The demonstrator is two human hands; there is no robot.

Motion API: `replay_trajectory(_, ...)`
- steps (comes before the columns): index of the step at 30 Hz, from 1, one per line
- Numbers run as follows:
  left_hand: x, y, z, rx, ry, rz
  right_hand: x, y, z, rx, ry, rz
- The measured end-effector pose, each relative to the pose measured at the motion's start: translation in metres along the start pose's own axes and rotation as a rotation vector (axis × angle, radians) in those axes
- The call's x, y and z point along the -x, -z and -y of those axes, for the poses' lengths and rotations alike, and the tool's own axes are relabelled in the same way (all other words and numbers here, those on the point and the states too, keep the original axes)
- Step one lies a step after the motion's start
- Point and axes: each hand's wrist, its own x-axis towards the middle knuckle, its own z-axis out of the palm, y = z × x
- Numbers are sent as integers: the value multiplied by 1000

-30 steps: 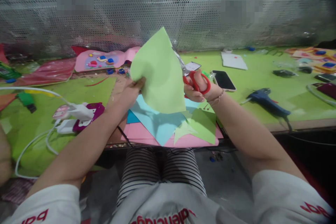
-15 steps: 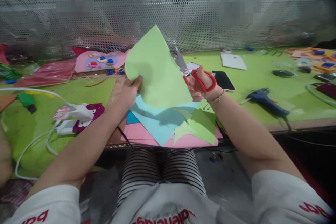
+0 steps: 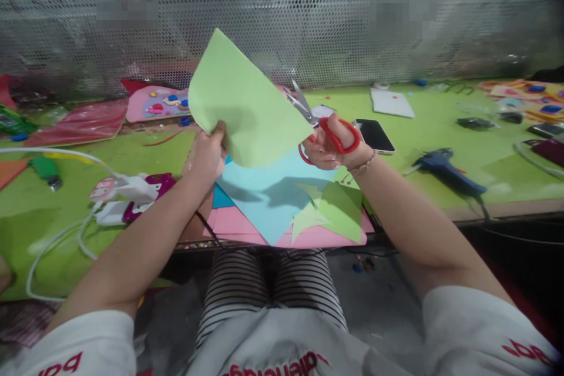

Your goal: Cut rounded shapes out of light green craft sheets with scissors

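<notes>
A light green sheet of paper (image 3: 247, 100) is pinched at its lower left edge by my left hand (image 3: 210, 150) and curls upward above the table. My right hand (image 3: 332, 144) grips red-handled scissors (image 3: 339, 136), with its fingers through the loops. The blades are slightly apart and point up and left, right beside the sheet's right edge. Beneath both hands lie a light blue sheet (image 3: 264, 205), pale green paper scraps (image 3: 308, 217), a brighter green sheet (image 3: 341, 211) and pink sheets (image 3: 247, 229).
A black phone (image 3: 375, 136) lies just beyond my right wrist. Farther right is a blue glue gun (image 3: 449, 173). On the left stand a power strip (image 3: 150, 191) with white plugs and cables, and a pink decorated panel (image 3: 141, 106). A perforated metal screen (image 3: 273, 12) rises behind the table.
My left hand has moved left with the green sheet, which has tilted away from the scissors. More of the blades and the lower red loop now show. My right hand has barely shifted.
</notes>
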Motion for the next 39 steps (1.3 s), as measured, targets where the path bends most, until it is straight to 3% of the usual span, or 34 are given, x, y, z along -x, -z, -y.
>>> replay_trajectory(5,-1,1,0,20,26,-51,-3,-6,1,-24,31,86)
replay_trajectory(13,-4,3,-1,19,23,-162,3,6,3,35,32,44)
replay_trajectory(21,-5,5,0,77,-47,-184,5,7,2,145,-3,-75)
replay_trajectory(39,-7,5,-3,74,-76,-132,18,19,6,27,-71,14)
